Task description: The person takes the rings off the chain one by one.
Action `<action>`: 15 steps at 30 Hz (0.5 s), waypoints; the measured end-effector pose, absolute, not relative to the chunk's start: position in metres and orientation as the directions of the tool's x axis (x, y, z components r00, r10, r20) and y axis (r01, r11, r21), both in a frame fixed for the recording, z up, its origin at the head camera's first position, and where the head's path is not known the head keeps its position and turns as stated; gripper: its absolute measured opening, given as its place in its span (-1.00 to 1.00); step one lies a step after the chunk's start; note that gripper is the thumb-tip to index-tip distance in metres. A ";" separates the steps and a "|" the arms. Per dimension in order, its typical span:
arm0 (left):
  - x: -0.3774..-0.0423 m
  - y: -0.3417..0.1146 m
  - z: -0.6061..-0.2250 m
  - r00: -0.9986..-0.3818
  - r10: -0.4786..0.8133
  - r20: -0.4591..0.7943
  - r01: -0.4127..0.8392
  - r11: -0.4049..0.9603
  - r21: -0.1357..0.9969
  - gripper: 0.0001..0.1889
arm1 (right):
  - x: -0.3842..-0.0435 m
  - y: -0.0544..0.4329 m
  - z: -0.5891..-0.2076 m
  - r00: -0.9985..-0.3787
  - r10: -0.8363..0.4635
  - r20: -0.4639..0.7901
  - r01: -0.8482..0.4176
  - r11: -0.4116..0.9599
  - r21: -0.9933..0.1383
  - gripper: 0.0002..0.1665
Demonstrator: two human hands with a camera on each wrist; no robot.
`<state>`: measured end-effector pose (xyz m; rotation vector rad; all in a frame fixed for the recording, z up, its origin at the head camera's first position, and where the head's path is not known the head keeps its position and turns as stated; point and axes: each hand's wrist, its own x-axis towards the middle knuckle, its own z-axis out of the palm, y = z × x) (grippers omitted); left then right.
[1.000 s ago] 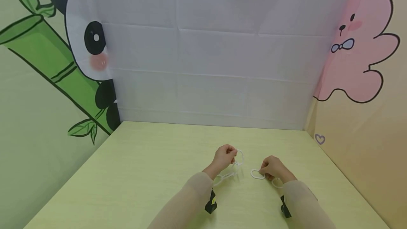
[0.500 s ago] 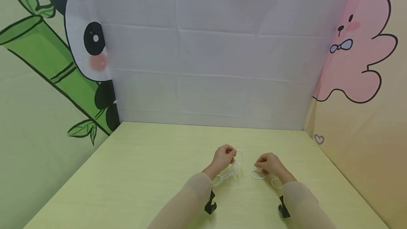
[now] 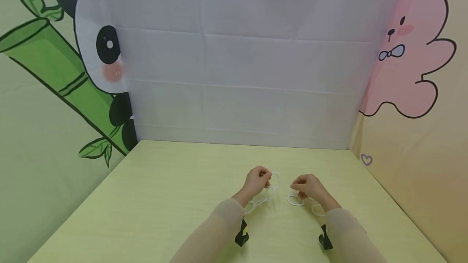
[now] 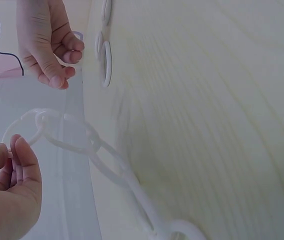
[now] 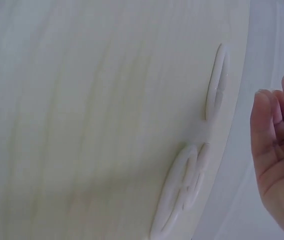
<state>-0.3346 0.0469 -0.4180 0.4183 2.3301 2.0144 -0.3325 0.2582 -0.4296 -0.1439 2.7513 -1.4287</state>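
My left hand (image 3: 257, 178) pinches the end link of a white plastic chain (image 4: 109, 174) between thumb and fingertips. The joined oval links droop from it toward the table. Right of it, my right hand (image 3: 310, 186) hovers with loosely bent fingers and nothing between them. Just below its fingertips a loose white link (image 3: 295, 205) lies flat on the table, seen also in the right wrist view as an oval link (image 5: 213, 95). More white links (image 5: 169, 185) lie nearer my right wrist, partly hidden by the hand in the head view.
The pale yellow wood-grain table (image 3: 164, 198) carries the links. A white cloth (image 3: 248, 64) hangs behind its far edge. Side panels show a panda with bamboo (image 3: 55, 60) at left and a pink bear (image 3: 413, 72) at right. Black wrist devices (image 3: 241, 234) hang under the sleeves.
My right hand has let go of the loose link, rising slightly up and to the left, while the link stays on the table. My left hand holds the chain almost still.
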 end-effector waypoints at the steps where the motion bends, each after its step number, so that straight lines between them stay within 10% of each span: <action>1: -0.334 0.047 -0.418 -0.963 0.223 0.149 0.179 0.122 0.976 -0.90 | -0.333 0.257 -0.429 -0.995 -0.098 0.011 -0.065 0.568 -0.820 -0.88; 15: -0.333 0.047 -0.417 -0.965 0.220 0.142 0.171 0.115 0.979 -0.90 | -0.333 0.249 -0.421 -0.986 -0.157 0.046 -0.113 0.448 -0.887 -0.75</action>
